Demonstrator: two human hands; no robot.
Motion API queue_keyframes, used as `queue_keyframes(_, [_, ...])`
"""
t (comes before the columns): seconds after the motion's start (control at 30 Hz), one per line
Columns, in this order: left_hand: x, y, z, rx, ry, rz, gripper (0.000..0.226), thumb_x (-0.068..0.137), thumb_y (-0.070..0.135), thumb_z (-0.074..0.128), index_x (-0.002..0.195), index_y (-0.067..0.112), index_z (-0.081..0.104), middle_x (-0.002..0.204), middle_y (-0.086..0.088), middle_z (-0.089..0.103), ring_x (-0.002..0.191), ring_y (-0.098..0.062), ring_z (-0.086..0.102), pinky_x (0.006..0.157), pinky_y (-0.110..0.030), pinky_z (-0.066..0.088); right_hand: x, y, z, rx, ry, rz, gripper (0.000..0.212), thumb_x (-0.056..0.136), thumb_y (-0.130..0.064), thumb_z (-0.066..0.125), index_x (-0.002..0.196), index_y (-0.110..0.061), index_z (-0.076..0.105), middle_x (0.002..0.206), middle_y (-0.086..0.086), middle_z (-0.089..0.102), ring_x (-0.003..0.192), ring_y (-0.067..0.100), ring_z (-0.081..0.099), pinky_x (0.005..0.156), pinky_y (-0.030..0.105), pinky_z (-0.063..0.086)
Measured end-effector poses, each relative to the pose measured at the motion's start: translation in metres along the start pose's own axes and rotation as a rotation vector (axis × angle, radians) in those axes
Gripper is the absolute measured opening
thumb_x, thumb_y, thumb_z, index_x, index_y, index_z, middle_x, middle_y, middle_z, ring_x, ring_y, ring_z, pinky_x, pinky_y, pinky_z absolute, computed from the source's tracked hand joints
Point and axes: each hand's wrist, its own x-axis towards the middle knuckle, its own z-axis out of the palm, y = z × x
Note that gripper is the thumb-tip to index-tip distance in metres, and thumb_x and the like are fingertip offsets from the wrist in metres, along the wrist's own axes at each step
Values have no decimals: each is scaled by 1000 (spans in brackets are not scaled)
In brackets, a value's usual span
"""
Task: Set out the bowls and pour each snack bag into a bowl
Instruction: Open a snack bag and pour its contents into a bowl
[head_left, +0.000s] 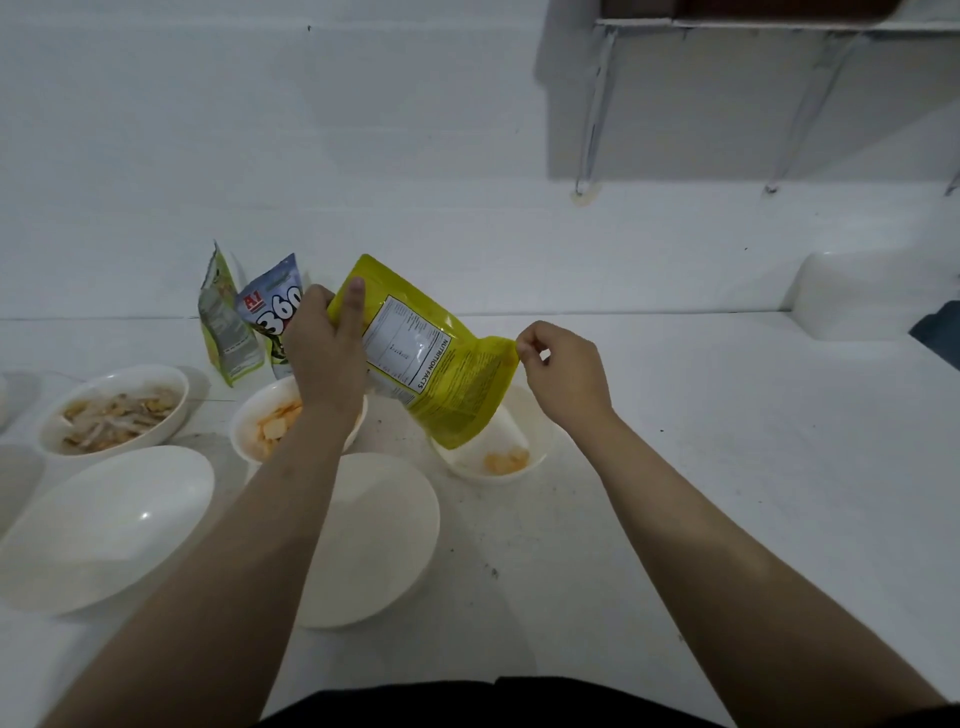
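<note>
Gripping yellow bag (436, 358), left hand (324, 353); right hand (563, 366) pinching its corner above bowl (540, 447).

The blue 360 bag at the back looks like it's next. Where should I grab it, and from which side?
Take the blue 360 bag by its upper edge, coming down from above. It stands upright, leaning beside the green bag, with the bowl of orange snacks close in front, so only the top looks free. Both hands are busy now: the left hand and right hand hold the yellow bag.

Yellow bag (441, 374) (white label panel), white bowls (109, 525), orange snacks (506, 461).
</note>
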Motion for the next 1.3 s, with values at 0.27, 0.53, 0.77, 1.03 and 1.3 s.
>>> queue_keyframes(0.27, [4,0,-2,10,-3,18,47,98,47,47,71,11,37,60,5,31,63,-17,31,53,-21,26,-1,-4,-1,-123,15,55,15,95,-19,53,87,-24,65,82,-14,62,74,13,57,87,36,43])
queue_keyframes(0.53, [7,4,-2,-28,-12,6,46,98,47,48,72,11,38,61,6,31,65,-16,32,53,-18,27,1,-10,-5,-93,30,27,14,95,-19,53,87,-24,64,84,-14,63,73,14,57,87,40,48])
queue_keyframes(0.77, [12,4,-5,-12,-9,14,46,98,48,47,72,12,37,61,6,32,60,-13,30,53,-20,26,0,-10,-1,-74,43,1,15,95,-20,54,85,-25,64,83,-14,64,67,12,55,84,40,50])
queue_keyframes(1.03, [11,9,-5,-21,-3,20,43,99,43,49,72,12,38,62,7,31,59,-11,29,55,-20,28,1,-13,0,-91,61,-31,16,95,-16,53,84,-23,63,84,-9,67,68,17,58,84,42,50])
queue_keyframes(1.3, [16,9,-4,-32,-12,9,46,98,48,46,74,10,39,63,3,34,58,-11,29,52,-21,27,4,-12,-4,-74,101,-62,16,95,-15,52,85,-23,61,86,-10,66,67,15,56,79,40,50])
